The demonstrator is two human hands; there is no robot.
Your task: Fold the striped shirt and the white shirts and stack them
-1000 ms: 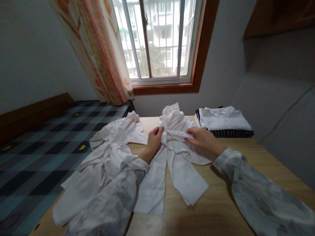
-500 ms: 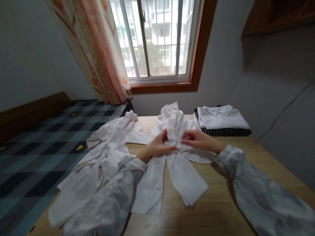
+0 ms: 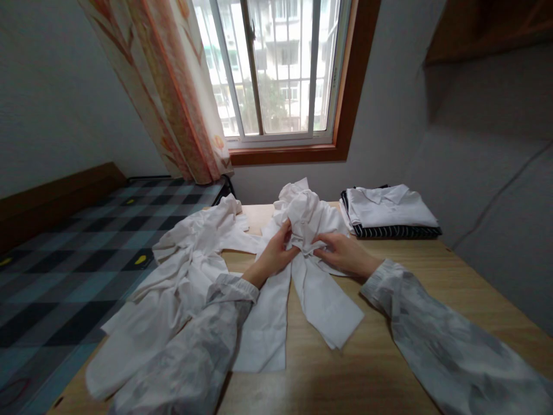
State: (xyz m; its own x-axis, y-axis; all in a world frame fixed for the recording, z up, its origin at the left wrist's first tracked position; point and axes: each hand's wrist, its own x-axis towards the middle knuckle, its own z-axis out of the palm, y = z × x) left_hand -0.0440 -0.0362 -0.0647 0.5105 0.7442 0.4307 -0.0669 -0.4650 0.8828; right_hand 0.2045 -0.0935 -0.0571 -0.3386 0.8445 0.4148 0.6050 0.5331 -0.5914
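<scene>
A white shirt (image 3: 330,222) lies bunched in the middle of the wooden table, with two long flat strips of its cloth spread toward me. My left hand (image 3: 276,253) grips the gathered cloth from the left, thumb and fingers closed on it. From the right, my right hand (image 3: 343,252) pinches the same cloth near where the strips meet. Some of the fingertips are hidden in the folds. To the left lies a second crumpled white garment (image 3: 190,253), partly behind my left sleeve.
A stack of folded clothes (image 3: 391,208), white on top with black striped cloth beneath, sits at the table's back right. Left of the wooden table (image 3: 415,256) is a bed with a checked cover (image 3: 86,253). The window (image 3: 280,75) and curtain (image 3: 173,86) are behind.
My right hand has moved left and slightly down onto the cloth, closer to my left hand. The bunched shirt has shifted a little, and its strips have been drawn slightly away from me.
</scene>
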